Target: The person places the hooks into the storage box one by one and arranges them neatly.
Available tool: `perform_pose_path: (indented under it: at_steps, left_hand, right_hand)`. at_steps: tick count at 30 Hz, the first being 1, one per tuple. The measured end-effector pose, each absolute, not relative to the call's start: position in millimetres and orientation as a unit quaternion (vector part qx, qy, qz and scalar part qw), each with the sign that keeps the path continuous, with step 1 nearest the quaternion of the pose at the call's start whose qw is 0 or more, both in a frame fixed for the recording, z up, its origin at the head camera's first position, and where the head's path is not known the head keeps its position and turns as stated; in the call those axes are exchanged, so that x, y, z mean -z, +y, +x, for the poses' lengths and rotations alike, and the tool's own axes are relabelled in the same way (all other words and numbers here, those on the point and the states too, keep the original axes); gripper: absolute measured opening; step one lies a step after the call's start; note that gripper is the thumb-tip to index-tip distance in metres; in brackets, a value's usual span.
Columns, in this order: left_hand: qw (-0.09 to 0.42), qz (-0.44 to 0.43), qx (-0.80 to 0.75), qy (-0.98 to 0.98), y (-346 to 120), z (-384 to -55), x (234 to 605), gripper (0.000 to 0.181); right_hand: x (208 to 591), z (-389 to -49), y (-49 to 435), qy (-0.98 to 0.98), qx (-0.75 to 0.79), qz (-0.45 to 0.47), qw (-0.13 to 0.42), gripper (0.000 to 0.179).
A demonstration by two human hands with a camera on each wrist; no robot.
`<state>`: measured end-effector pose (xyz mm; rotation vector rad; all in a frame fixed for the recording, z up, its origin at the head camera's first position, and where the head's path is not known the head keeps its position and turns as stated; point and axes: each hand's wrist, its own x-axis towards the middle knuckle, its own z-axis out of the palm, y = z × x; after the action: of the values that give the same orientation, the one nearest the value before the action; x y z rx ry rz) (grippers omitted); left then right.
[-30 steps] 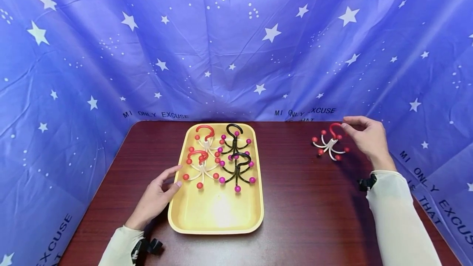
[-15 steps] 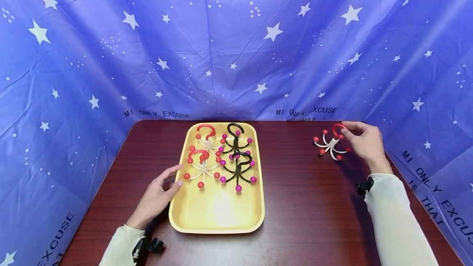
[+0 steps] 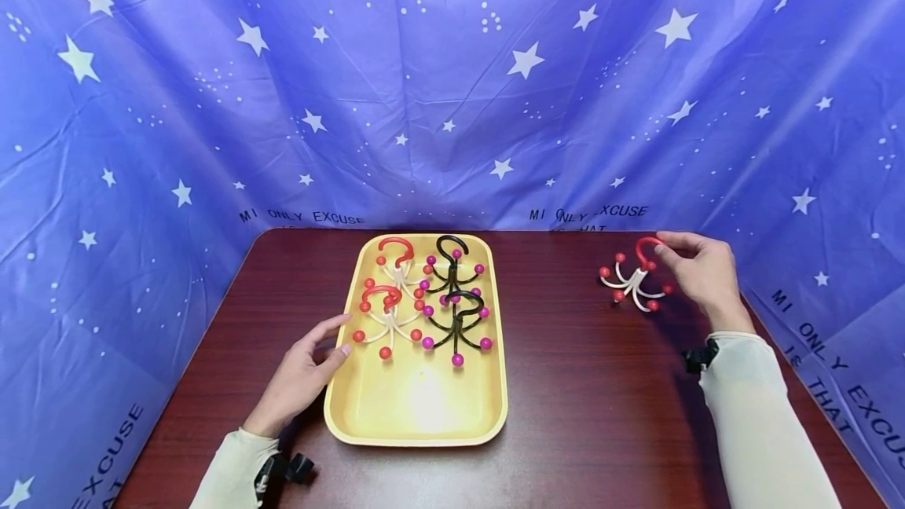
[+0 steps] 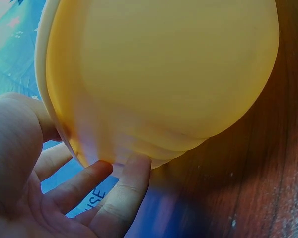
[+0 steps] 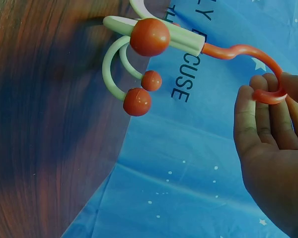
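My right hand [image 3: 700,269] pinches the red hook of a white multi-arm hanger [image 3: 637,281] between thumb and fingers, at the right back of the table. Its curved arms end in red balls [image 5: 149,37]; I cannot tell whether they touch the table. With its thumb over the rim and fingers against the outer wall [image 4: 134,173], my left hand [image 3: 300,371] holds the left side of a yellow tray [image 3: 417,443]. Two similar white hangers with red hooks [image 3: 391,319] stand in the tray's left half. Beside them are two black hangers [image 3: 456,328] with magenta balls.
The dark reddish wooden table [image 3: 573,383] carries the tray left of centre. Blue star-print curtains [image 3: 403,100] enclose its back and both sides. Black cameras [image 3: 283,471] are strapped to both wrists.
My right fingers have closed more firmly around the red hook. The hanger has shifted and turned slightly. My left hand stays at the tray; the head view has drifted a little.
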<state>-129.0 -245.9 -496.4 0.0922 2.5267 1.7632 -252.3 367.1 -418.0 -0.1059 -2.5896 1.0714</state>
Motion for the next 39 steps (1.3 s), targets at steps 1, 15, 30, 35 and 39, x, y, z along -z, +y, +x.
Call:
perform_pose_path:
  at_steps: [1,15,30,35,39]
  left_hand:
    - [0.029,0.03,-0.572,0.819,-245.9,-129.2,496.4,0.05]
    - [0.027,0.035,-0.571,0.82,-246.3,-130.5,496.7,0.05]
    - [0.023,0.04,-0.569,0.821,-246.7,-130.3,496.3,0.049]
    - [0.021,0.04,-0.565,0.824,-246.7,-130.4,496.7,0.049]
    - [0.025,0.037,-0.566,0.823,-246.7,-130.5,497.0,0.049]
  right_hand:
    - [417.2,-251.8,366.5,-0.91,-0.376,-0.037,0.168,0.038]
    - [403.4,-245.2,351.9,-0.908,-0.375,-0.031,0.183,0.038]
    - [378.8,-233.7,327.2,-0.9,-0.375,0.012,0.221,0.032]
    - [370.1,-229.4,318.4,-0.896,-0.378,0.024,0.232,0.03]
    - [363.4,-224.7,311.2,-0.893,-0.382,0.032,0.234,0.031]
